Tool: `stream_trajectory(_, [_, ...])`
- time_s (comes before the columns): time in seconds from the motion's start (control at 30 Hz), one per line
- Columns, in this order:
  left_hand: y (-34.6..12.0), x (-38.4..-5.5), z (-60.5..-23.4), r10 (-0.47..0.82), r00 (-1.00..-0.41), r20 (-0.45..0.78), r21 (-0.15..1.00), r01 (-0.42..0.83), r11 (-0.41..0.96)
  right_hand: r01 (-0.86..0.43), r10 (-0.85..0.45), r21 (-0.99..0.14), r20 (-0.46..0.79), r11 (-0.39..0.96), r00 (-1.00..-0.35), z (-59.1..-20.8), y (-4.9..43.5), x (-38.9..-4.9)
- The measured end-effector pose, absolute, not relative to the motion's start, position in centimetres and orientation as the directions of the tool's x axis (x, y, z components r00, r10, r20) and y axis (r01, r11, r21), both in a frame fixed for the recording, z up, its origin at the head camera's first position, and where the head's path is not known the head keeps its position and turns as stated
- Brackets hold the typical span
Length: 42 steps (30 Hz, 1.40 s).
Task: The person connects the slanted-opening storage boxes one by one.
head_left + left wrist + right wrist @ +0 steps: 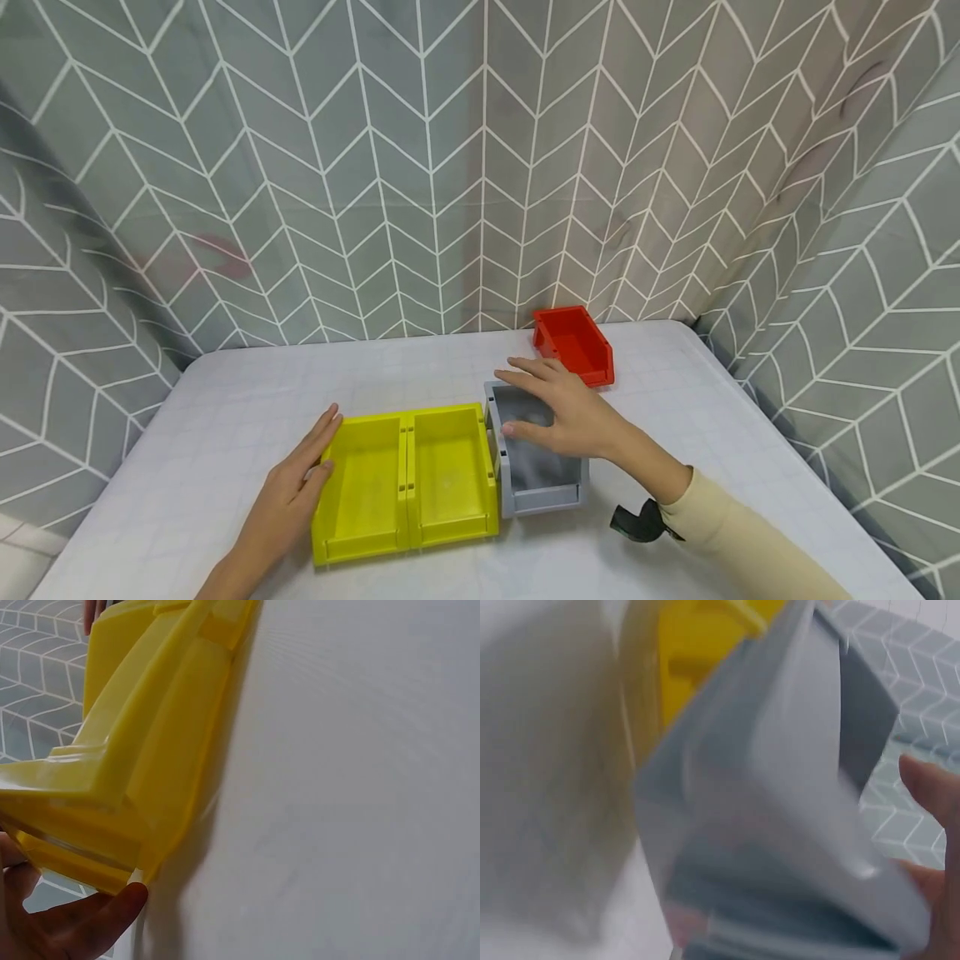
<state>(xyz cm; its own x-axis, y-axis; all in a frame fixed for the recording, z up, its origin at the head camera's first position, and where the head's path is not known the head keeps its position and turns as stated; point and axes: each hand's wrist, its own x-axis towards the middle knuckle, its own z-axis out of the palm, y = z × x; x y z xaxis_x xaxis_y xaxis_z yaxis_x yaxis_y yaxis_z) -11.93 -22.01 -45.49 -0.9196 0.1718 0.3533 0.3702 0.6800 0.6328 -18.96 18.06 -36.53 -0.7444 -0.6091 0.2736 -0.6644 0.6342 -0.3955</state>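
Yellow bins (447, 475): insides head, outsides L-wr | L hand (288, 492) straight-fingered | R hand (558, 412) spread @ gray bin (531, 468)

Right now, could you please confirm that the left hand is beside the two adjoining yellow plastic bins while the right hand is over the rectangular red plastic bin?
Not quite: in the head view, the right hand is over the rectangular grey plastic bin, not the red bin farther back. The left hand is beside the yellow bins.

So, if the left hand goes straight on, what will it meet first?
Probably the gray fabric curtain with white lines, past the white tabletop; the left hand may rub the yellow plastic bin beside it. Depth is unclear.
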Motion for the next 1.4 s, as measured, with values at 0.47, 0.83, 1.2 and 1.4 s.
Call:
stream_trajectory(0.47, [-22.0,-11.6,-45.3,0.183,-0.913,0.363,0.605,0.381,0.699,-0.644,-0.617,-0.351,0.201,0.679,-0.761,-37.2,17.2,-17.7])
stream_trajectory(0.83, [-22.1,-11.5,-44.9,0.210,-0.913,0.351,0.592,0.390,0.706,-0.654,-0.630,-0.329,0.192,0.681,-0.752,-37.1,17.2,-17.7])
stream_trajectory(1.2, [-22.2,-11.5,-44.9,0.213,-0.912,0.351,0.591,0.393,0.705,-0.658,-0.637,-0.321,0.181,0.682,-0.749,-37.2,17.1,-17.8])
stream_trajectory(1.4, [-22.2,-11.6,-45.0,0.206,-0.915,0.348,0.595,0.385,0.705,-0.666,-0.642,-0.320,0.194,0.674,-0.742,-37.3,17.0,-17.8])
